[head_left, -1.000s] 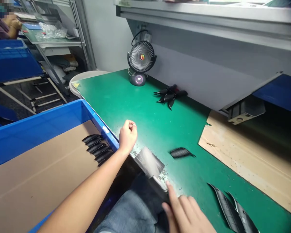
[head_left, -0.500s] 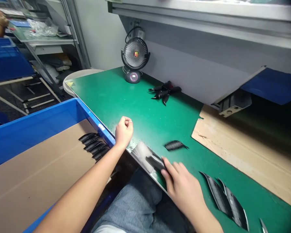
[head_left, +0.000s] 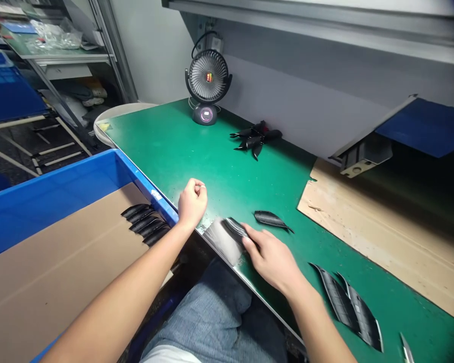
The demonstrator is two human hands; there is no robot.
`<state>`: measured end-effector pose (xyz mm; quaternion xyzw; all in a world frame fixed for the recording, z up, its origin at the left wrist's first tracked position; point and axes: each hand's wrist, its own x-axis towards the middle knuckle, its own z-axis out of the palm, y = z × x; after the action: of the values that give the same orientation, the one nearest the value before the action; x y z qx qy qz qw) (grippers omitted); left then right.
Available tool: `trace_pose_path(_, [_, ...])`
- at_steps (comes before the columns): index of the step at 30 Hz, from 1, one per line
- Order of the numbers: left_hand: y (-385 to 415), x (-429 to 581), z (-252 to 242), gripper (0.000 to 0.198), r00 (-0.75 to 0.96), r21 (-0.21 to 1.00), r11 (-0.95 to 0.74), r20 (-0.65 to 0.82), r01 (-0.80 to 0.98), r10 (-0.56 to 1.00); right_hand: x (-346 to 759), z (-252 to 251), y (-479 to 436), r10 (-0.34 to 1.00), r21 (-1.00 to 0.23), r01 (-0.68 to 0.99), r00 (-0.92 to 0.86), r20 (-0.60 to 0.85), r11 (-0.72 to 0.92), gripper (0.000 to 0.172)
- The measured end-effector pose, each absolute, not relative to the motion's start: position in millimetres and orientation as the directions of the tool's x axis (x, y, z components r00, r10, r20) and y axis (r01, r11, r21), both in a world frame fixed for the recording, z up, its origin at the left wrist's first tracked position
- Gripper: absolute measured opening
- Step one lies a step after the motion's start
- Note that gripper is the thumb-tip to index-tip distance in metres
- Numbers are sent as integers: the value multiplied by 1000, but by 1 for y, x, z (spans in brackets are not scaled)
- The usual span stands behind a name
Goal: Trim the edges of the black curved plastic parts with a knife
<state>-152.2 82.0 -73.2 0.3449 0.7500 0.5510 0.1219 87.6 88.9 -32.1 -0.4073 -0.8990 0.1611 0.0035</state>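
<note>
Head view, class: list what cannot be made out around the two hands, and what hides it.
- Black ribbed part: its near end, covered by the right hand.
- Left hand: a closed fist; any contents hidden by its fingers.
- Curved black strips: surface blurred.
- Thin metal tool: cut off by the bottom edge.

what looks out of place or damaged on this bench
The cardboard sheet on the green mat has a ragged, torn edge, and pale specks litter the mat's front edge near the right hand. A pile of black parts lies jumbled by the wall.
</note>
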Motion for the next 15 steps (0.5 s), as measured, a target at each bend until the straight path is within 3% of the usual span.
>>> trace_pose_path(15, [82, -151, -70, 8, -723, 888, 185, 205, 422, 660, 88, -32, 100, 694, -363, 675, -714, -99, 642, 41])
